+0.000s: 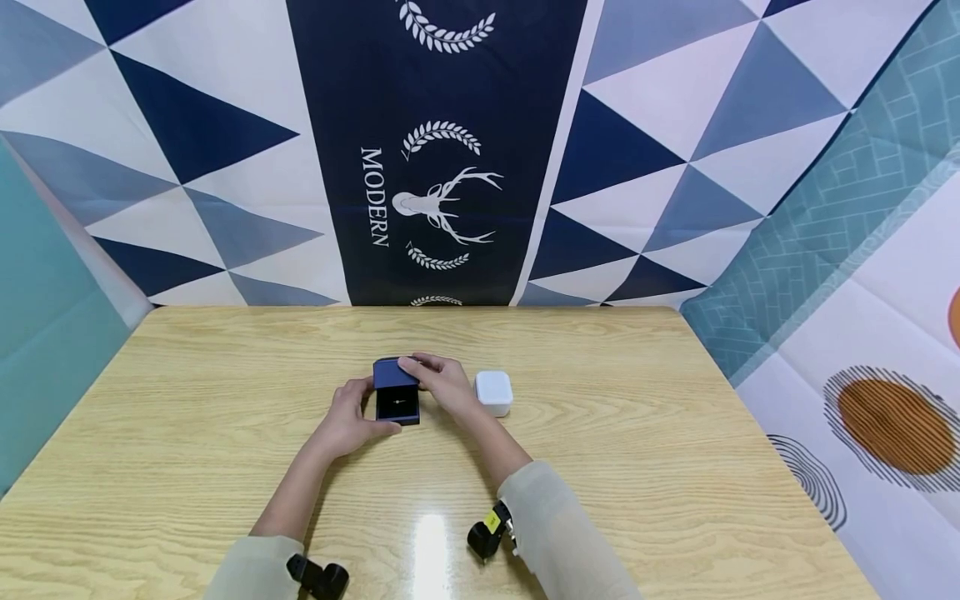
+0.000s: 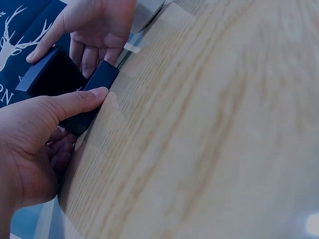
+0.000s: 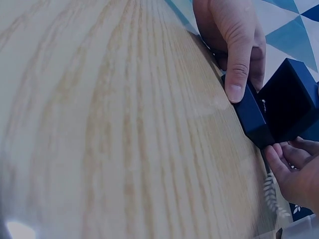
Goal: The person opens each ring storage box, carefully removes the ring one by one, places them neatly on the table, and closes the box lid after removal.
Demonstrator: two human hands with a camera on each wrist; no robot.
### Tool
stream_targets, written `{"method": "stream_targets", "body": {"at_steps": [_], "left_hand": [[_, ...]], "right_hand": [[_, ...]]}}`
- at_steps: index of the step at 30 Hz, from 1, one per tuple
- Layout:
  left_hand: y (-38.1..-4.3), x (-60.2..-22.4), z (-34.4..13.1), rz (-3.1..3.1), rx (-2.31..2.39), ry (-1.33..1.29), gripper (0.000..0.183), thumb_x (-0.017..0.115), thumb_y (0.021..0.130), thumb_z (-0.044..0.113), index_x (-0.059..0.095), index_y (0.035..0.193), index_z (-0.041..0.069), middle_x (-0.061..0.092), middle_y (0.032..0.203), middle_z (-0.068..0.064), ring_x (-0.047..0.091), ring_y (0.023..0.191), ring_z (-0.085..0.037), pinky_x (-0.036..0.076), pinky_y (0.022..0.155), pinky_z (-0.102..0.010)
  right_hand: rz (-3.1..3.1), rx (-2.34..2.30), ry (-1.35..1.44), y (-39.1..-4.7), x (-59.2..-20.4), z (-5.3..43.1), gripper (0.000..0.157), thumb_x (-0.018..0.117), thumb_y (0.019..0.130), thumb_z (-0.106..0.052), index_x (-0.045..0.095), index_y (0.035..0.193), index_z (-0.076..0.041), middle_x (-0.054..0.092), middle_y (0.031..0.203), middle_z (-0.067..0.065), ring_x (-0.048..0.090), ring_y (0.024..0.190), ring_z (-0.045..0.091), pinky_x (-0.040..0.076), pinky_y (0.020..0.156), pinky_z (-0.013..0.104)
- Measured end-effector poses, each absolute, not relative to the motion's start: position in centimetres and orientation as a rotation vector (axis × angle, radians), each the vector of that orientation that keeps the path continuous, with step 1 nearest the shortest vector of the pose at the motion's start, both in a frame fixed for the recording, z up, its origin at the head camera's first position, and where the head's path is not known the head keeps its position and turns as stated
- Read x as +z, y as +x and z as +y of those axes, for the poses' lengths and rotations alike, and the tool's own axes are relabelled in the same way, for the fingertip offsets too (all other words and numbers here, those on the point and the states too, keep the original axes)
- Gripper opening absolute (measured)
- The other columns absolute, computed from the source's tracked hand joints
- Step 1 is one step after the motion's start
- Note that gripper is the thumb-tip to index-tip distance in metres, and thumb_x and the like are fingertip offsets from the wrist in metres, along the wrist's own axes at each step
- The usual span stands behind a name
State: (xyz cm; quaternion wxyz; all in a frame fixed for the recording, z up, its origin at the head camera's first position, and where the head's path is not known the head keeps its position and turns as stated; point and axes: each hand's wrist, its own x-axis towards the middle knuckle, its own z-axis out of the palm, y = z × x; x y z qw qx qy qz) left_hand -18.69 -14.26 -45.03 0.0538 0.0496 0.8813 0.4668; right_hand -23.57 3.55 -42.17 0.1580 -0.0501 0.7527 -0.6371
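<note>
Box (image 1: 397, 392), navy and with its lid (image 1: 392, 376) raised, sits on the desk (image 1: 615, 433) a little left of its middle and nearer the far edge than the near side. Its dark inside faces the person, and a small ring (image 1: 397, 402) rests in it

Left hand (image 1: 349, 422) comes in from the near left, the forearm slanting up and rightward over the wood. It clamps the base — thumb stretched along the near wall, the other fingers bent in at the left side and partly hidden by the box

Right hand (image 1: 446, 385) reaches from the near right, its forearm slanting up and leftward. Thumb lies on the lid, the rest of the fingers curving behind and down by the right side, so the lid is held between them — how hard they press, I cannot tell. The two hands are apart from each other, with the box between them

Just right of the right hand stands a white cube (image 1: 493, 392), also toward the desk's far edge. Pale sleeves (image 1: 564, 533) cover both forearms below the wrists, a black camera (image 1: 318, 577) at each cuff. Beyond the far edge hangs a patterned cloth (image 1: 438, 92)
</note>
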Motion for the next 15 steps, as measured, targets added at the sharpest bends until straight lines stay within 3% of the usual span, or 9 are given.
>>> {"method": "stream_targets", "body": {"at_steps": [6, 15], "left_hand": [[-18.7, -45.1, -14.3, 2.677, 1.425, 0.158, 0.085, 0.081, 0.072, 0.022, 0.035, 0.14, -0.002, 0.04, 0.136, -0.021, 0.029, 0.123, -0.034, 0.033, 0.102, -0.053], [-18.7, -45.1, -14.3, 2.677, 1.419, 0.151, 0.085, 0.081, 0.072, 0.023, 0.036, 0.14, -0.002, 0.04, 0.135, -0.021, 0.03, 0.122, -0.034, 0.033, 0.102, -0.052]], "right_hand": [[2.178, -1.802, -0.142, -22.1, -39.9, 3.4, 0.059, 0.059, 0.09, -0.038, 0.048, 0.135, 0.0, 0.058, 0.129, 0.014, 0.061, 0.109, 0.024, 0.047, 0.098, 0.041], [2.174, -1.798, -0.138, -22.0, -39.7, 3.5, 0.059, 0.06, 0.09, -0.038, 0.049, 0.134, -0.001, 0.057, 0.131, 0.013, 0.061, 0.109, 0.025, 0.046, 0.099, 0.041]]}}
